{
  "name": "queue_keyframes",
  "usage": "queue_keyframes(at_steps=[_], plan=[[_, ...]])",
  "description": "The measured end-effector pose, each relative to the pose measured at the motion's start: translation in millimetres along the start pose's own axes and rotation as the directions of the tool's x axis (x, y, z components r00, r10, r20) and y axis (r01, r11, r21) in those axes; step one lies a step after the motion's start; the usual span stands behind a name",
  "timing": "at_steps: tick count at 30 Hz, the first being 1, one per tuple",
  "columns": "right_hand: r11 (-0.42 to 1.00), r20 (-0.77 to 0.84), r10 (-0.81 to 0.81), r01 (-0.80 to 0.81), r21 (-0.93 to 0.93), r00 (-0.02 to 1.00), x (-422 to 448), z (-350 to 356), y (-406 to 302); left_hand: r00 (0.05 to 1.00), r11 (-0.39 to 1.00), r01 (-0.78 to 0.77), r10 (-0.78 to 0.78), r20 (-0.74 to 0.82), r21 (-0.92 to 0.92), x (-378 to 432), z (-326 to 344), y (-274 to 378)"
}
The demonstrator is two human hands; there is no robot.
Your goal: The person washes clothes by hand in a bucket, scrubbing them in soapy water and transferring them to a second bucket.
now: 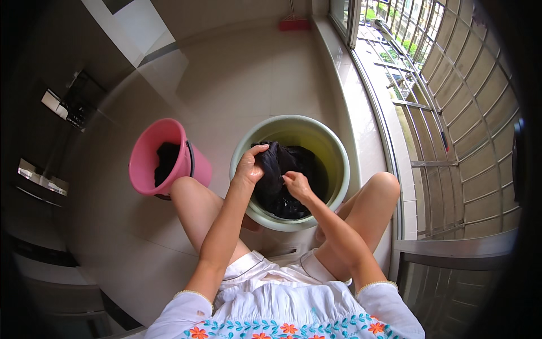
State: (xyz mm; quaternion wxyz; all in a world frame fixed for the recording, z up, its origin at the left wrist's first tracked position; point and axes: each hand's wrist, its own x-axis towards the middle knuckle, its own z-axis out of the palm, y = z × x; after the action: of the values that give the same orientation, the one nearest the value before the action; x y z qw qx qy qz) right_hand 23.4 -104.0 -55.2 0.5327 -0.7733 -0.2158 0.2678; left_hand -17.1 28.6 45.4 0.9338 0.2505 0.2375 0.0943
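Note:
Between my knees on the floor stands a pale green plastic tub (334, 148) with dark wet fabric in it. My left hand (250, 165) holds a bunched part of a dark garment (271, 169) over the left side of the tub, thumb on top. My right hand (296, 183) pinches the same garment between thumb and fingertips, just right of the left hand. The garment's lower part hangs down into the tub, among the other dark cloth. Whether it is one piece or several I cannot tell.
A pink bucket (142, 169) holding dark cloth (166, 163) stands left of the tub, by my left knee. To the right run a raised white sill (368, 123) and a window with metal bars (470, 127). A red broom (294, 24) stands at the far wall.

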Motion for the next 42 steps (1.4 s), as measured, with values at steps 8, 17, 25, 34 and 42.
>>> queue_keyframes(at_steps=[8, 17, 25, 34, 42], plan=[[0.969, 0.399, 0.193, -0.112, -0.218, 0.896, -3.3, 4.2, 3.7, 0.997, 0.976, 0.077, -0.074, 0.022, -0.206, 4.3, 8.4, -10.5], [0.876, 0.004, 0.025, -0.02, -0.481, 1.0, 13.8, -16.9, 14.3, 1.0, 0.944, 0.017, -0.016, 0.008, -0.328, 29.9, 21.2, 3.8], [0.775, -0.315, -0.2, -0.047, -0.631, 0.928, 11.5, -75.4, -22.9, 0.794, 0.946, 0.037, 0.169, -0.584, 0.323, 82.8, -89.1, -43.0], [0.598, -0.093, 0.335, -0.288, -0.748, 0.937, 56.3, -55.4, 70.7, 0.907, -0.193, 0.411, 0.186, -0.378, 0.891, 81.4, -61.4, -141.7], [0.582, -0.033, 0.53, -0.393, -0.712, 0.847, 60.1, -18.3, 92.3, 0.883, -0.599, 0.329, -0.08, -0.463, 0.73, 114.7, -86.3, -144.2]])
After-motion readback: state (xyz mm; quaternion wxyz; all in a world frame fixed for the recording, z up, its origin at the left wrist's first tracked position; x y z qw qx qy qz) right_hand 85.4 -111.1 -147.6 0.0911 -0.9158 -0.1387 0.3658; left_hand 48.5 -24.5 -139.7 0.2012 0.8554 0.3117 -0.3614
